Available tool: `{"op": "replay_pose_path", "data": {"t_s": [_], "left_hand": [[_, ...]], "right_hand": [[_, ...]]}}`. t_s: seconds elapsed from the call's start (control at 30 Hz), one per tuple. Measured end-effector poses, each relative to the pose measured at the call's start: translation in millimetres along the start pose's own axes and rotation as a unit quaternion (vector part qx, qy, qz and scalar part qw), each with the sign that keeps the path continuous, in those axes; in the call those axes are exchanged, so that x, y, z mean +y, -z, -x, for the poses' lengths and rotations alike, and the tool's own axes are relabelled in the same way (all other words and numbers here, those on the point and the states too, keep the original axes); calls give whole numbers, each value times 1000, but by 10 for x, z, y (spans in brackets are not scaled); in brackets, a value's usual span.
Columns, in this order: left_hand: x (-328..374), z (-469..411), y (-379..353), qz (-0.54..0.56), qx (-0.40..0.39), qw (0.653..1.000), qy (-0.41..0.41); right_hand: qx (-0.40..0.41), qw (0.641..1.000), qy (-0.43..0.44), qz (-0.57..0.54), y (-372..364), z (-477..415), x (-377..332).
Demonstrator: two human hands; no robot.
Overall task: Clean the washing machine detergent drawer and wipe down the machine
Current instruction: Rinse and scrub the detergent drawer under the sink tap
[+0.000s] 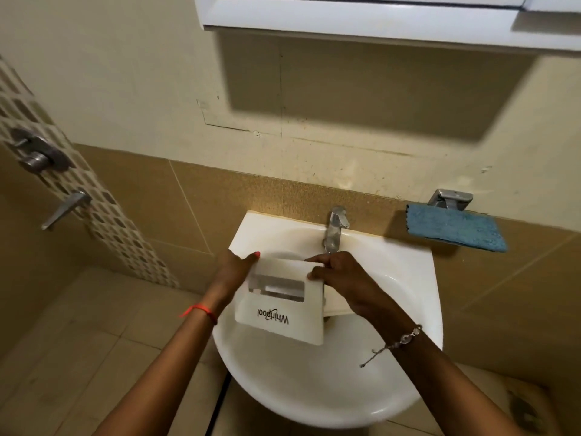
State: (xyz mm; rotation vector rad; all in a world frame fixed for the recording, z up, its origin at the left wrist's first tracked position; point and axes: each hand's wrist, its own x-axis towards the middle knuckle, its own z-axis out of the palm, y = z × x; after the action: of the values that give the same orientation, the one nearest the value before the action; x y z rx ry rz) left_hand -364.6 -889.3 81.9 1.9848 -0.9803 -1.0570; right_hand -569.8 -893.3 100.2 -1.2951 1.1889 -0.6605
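Note:
A white detergent drawer (283,313) with a Whirlpool logo on its front panel is held over the white sink (314,388). My left hand (234,269) grips the drawer's left side, thumb on the top edge. My right hand (342,276) holds its upper right corner, fingers curled over the edge, just below the chrome tap (334,229). The drawer's front faces me, so its compartments are hidden. I cannot see any water running.
A blue cloth (456,228) lies on a metal wall holder right of the sink. Shower valve handles (41,155) stick out of the mosaic strip at the left. A white cabinet (377,20) hangs overhead. Beige tiled floor lies to the left.

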Motion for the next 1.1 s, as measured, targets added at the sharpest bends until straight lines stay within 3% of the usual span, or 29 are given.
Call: {"op": "replay_pose_path", "data": {"t_s": [0.07,0.1,0.2,0.27,0.37,0.5,0.6,0.73,0.9,1.0,1.1], "left_hand": [[-74,-68,149,-35,22,999,-15],[-89,-76,223,-41,-4,999,-10],[-117,-9,358,57,-206,976,44],[-157,42,366,174,-275,944,45],[-164,58,309,248,-232,940,28],[-85,34,331,241,-164,957,9],[-47,10,443,246,-136,960,11],[-4,28,517,266,-135,954,34],[46,58,503,272,-134,952,51],[47,49,515,272,-121,953,61],[17,51,529,286,-115,949,64]], "right_hand": [[9,998,-24,-49,118,-52,-40],[10,996,-40,-73,178,-86,-61],[4,987,-68,-148,325,-203,-113],[-5,980,-75,-183,367,-296,-138],[-11,975,-79,-209,370,-432,-144],[-2,954,-72,-291,481,-506,-7],[-5,945,-151,-290,631,-464,273],[-19,885,-279,-373,602,-449,725],[74,813,-227,-530,417,-682,910],[64,810,-199,-548,296,-822,930],[53,845,-174,-502,241,-930,938]]}}
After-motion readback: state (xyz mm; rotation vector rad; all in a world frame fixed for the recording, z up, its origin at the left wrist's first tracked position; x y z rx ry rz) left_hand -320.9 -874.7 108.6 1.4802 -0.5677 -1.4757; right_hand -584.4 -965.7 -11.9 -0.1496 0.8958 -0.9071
